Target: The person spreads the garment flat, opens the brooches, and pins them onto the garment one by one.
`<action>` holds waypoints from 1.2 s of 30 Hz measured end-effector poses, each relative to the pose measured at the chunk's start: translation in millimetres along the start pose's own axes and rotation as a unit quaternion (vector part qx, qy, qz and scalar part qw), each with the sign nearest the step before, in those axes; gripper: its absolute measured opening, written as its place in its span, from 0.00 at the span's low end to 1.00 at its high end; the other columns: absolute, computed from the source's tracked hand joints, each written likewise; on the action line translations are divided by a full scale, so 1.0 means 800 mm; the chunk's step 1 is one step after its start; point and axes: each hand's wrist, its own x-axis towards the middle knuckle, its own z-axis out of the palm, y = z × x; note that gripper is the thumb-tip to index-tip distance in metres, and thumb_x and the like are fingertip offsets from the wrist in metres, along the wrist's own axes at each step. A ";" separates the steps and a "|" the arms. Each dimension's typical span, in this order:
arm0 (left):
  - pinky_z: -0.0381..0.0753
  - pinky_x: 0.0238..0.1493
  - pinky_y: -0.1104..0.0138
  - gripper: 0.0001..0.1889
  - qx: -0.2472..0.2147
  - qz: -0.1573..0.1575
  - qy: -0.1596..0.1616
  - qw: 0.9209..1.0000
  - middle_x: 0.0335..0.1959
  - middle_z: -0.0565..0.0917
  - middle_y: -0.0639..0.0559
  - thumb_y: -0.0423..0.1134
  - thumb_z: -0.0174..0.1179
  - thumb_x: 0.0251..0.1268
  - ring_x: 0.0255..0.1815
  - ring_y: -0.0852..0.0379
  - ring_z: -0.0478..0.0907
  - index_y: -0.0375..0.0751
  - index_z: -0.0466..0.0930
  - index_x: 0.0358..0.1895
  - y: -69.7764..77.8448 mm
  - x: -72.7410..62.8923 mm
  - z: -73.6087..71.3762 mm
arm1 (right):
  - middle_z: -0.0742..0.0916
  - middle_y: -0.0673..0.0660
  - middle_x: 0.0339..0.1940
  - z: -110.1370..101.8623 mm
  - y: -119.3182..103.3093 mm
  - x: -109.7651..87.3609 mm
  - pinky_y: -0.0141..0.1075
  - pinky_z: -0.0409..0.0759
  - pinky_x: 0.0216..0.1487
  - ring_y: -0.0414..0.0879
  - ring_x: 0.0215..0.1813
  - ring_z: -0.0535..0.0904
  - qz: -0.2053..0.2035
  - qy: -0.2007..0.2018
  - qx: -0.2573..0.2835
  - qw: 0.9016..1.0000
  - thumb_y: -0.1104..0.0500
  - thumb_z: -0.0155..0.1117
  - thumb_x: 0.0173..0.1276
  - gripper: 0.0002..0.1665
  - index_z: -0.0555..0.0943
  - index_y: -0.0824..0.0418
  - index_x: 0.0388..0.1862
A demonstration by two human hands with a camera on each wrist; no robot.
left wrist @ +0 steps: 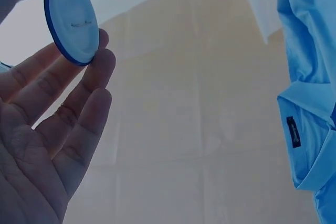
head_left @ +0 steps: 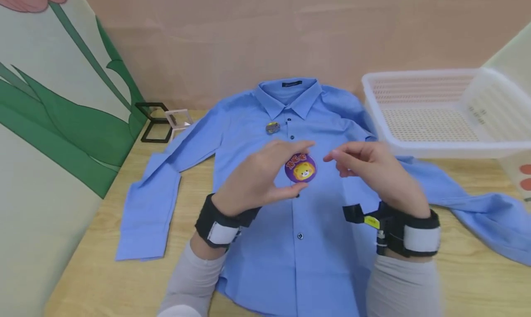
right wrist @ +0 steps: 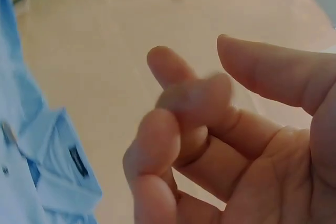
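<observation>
My left hand (head_left: 263, 174) pinches a round purple button badge (head_left: 300, 169) by its edge between thumb and fingers, over the front of a blue button-up shirt (head_left: 240, 155). The badge's face carries a yellow cartoon bear and red lettering. Its pale back (left wrist: 79, 9), with a thin pin across it, shows in the left wrist view. Just to the right of the badge, my right hand (head_left: 373, 169) hovers with loosely curled fingers and holds nothing; its thumb stands apart from the fingertips in the right wrist view. A smaller round badge (head_left: 272, 127) sits on the shirt's chest below the collar.
The shirt lies spread on a wooden table (head_left: 103, 284), sleeves out to both sides. At the back right stands a white plastic basket (head_left: 452, 149), close to one sleeve. A black frame (head_left: 156, 121) and a pale pink frame (head_left: 178, 119) stand at the back left.
</observation>
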 end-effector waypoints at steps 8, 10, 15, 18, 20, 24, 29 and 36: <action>0.79 0.52 0.76 0.36 0.004 -0.008 0.001 1.000 0.53 0.83 0.48 0.43 0.73 0.57 0.51 0.58 0.78 0.37 0.70 0.68 0.004 -0.005 -0.001 | 0.85 0.48 0.27 0.037 -0.013 -0.008 0.34 0.83 0.47 0.45 0.38 0.81 -0.024 0.023 0.097 0.995 0.54 0.60 0.75 0.16 0.84 0.66 0.45; 0.79 0.53 0.76 0.36 0.004 -0.005 -0.002 1.000 0.54 0.83 0.48 0.43 0.73 0.57 0.51 0.58 0.78 0.37 0.70 0.68 0.005 -0.006 0.000 | 0.86 0.48 0.28 0.043 -0.013 -0.008 0.34 0.83 0.45 0.45 0.37 0.81 -0.026 0.019 0.098 0.995 0.54 0.62 0.74 0.15 0.85 0.67 0.44; 0.78 0.56 0.75 0.33 0.011 0.003 0.004 1.000 0.56 0.82 0.48 0.42 0.72 0.58 0.54 0.56 0.77 0.36 0.71 0.66 0.005 -0.007 0.001 | 0.87 0.51 0.27 0.051 -0.014 -0.007 0.34 0.79 0.38 0.48 0.34 0.80 -0.027 0.019 0.082 0.996 0.53 0.63 0.73 0.17 0.85 0.68 0.45; 0.78 0.58 0.74 0.31 0.028 -0.001 0.013 1.000 0.57 0.81 0.47 0.43 0.71 0.60 0.57 0.55 0.75 0.36 0.72 0.65 0.001 -0.004 0.003 | 0.85 0.51 0.24 0.053 -0.014 -0.004 0.35 0.77 0.35 0.48 0.32 0.78 -0.030 0.039 0.083 0.995 0.53 0.63 0.73 0.17 0.84 0.67 0.44; 0.78 0.59 0.72 0.31 0.042 -0.015 0.025 0.999 0.58 0.81 0.46 0.44 0.70 0.61 0.58 0.53 0.75 0.36 0.73 0.64 -0.003 -0.003 0.005 | 0.85 0.51 0.23 0.054 -0.014 -0.002 0.34 0.77 0.34 0.47 0.31 0.78 -0.030 0.053 0.097 0.993 0.52 0.63 0.73 0.17 0.84 0.68 0.43; 0.80 0.55 0.68 0.25 0.060 -0.075 0.072 0.993 0.52 0.83 0.46 0.43 0.67 0.65 0.53 0.52 0.77 0.36 0.76 0.62 -0.007 -0.005 0.007 | 0.86 0.49 0.23 0.053 -0.013 0.001 0.31 0.82 0.37 0.44 0.29 0.81 -0.034 0.080 0.133 0.987 0.53 0.63 0.73 0.17 0.83 0.68 0.42; 0.77 0.39 0.67 0.12 0.032 -0.156 0.124 0.979 0.37 0.83 0.48 0.39 0.57 0.74 0.39 0.54 0.77 0.37 0.84 0.51 -0.008 -0.005 0.008 | 0.86 0.51 0.23 0.048 -0.013 0.000 0.30 0.82 0.38 0.43 0.30 0.82 -0.034 0.094 0.181 0.978 0.55 0.64 0.72 0.13 0.83 0.66 0.41; 0.78 0.40 0.67 0.13 -0.007 -0.180 0.115 0.977 0.32 0.84 0.49 0.39 0.52 0.77 0.34 0.57 0.76 0.37 0.85 0.44 -0.009 0.000 0.013 | 0.87 0.53 0.24 0.044 -0.018 0.001 0.31 0.82 0.37 0.43 0.30 0.83 -0.045 0.084 0.206 0.974 0.57 0.65 0.71 0.12 0.83 0.66 0.41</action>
